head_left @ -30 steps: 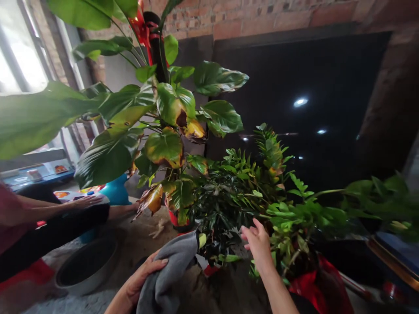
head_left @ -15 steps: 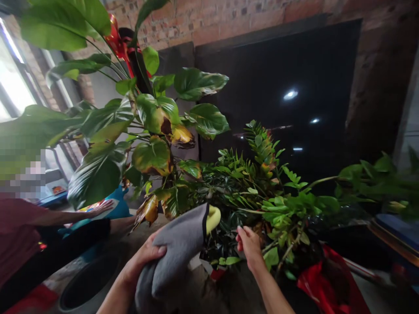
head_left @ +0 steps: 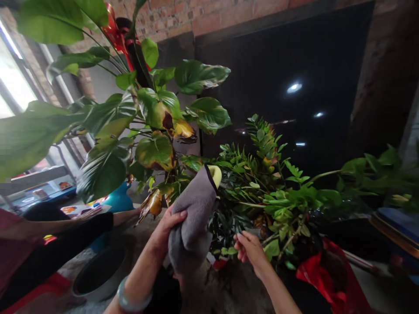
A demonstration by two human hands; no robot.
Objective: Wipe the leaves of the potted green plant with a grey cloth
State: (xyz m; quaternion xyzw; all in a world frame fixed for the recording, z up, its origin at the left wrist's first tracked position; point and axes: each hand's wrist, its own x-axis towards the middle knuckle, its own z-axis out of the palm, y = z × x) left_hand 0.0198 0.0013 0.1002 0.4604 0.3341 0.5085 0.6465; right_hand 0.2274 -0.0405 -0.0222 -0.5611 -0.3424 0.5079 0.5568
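My left hand [head_left: 168,226] is closed round a grey cloth [head_left: 194,213] with a yellow edge, raised against the leaves of a small-leaved green plant [head_left: 262,183]. My right hand [head_left: 250,248] reaches into the lower stems of that plant, fingers curled on a dark leaf. A taller plant with broad green and yellowing leaves [head_left: 157,150] stands just left of the cloth, tied with a red ribbon [head_left: 114,35] at the top.
A second person's arms [head_left: 59,222] stretch in from the left above a dark round basin [head_left: 101,272] on the floor. A teal pot [head_left: 118,200] sits behind. Red wrapping [head_left: 330,279] surrounds a pot at right. A black glossy panel [head_left: 310,87] and brick wall stand behind.
My left hand has lifted the grey cloth up and to the right into the foliage. My right hand dropped lower and closed on a leaf.
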